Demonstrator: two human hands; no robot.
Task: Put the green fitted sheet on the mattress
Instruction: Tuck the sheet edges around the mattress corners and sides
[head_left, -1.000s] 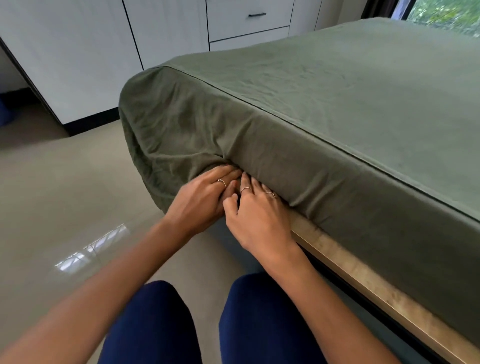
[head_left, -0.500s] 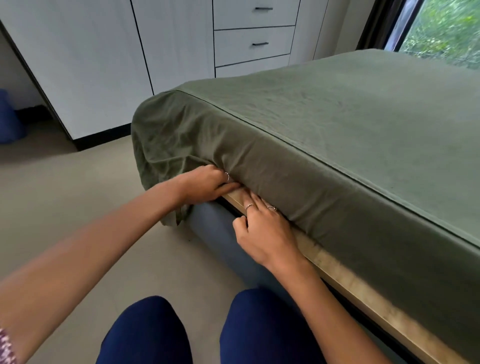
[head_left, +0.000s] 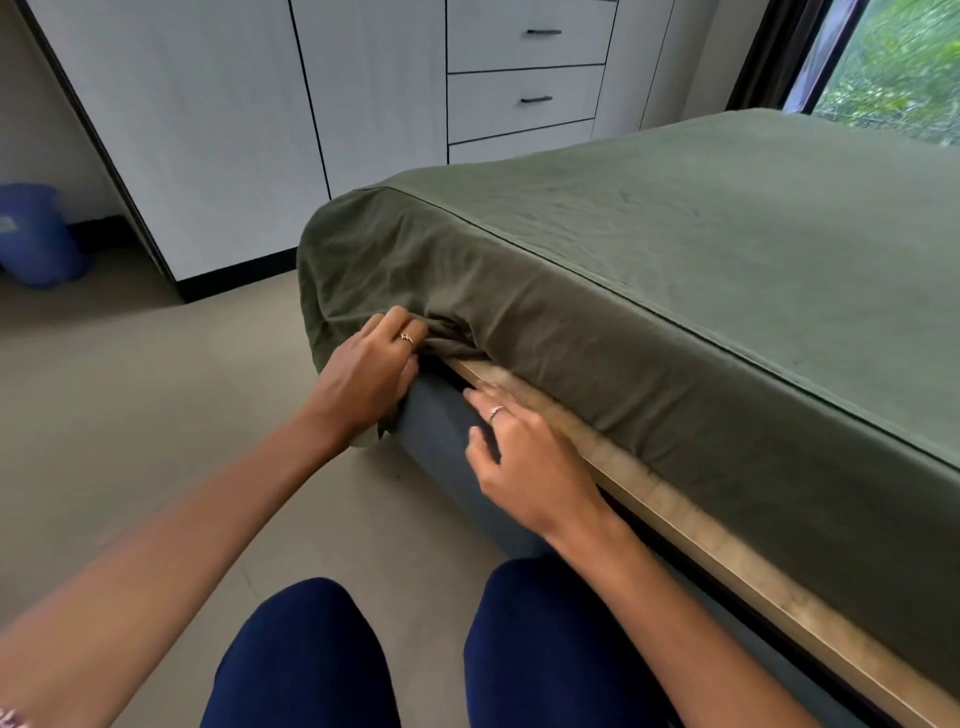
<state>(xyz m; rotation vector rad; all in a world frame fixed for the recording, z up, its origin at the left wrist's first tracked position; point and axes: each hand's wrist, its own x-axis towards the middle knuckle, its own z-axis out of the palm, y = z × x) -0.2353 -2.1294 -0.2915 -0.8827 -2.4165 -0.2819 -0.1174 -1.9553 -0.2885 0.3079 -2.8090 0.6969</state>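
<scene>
1. The green fitted sheet (head_left: 675, 270) is lying stretched over the top and near side of the mattress (head_left: 597, 358), which is itself hidden beneath it. It is hugging the far-left corner loosely, with slack cloth bunching and hanging below the corner, so that corner seems not yet tucked.
2. The left hand (head_left: 369, 374) is curling its fingers into the bunched hem at the corner and gripping a fold of it, probably to draw the elastic edge down and under the mattress, where it can hold the sheet taut.
3. The right hand (head_left: 524, 457) is hovering just to the right over the wooden bed frame (head_left: 701, 540), fingers loosely spread and holding nothing. It may be waiting to push the hem into the gap between mattress and frame.
4. Along the near side further right, the sheet's edge is sitting down at the frame, suggesting that stretch is already seated.
5. The person's knees in dark blue trousers (head_left: 306, 654) are pointing at the bed, bringing the hands level with the hem.
6. Beyond the corner, white cupboards with drawers (head_left: 524, 98) are lining the far wall, a blue bin (head_left: 36, 234) is standing far left, and a window (head_left: 893, 67) is showing far right.
</scene>
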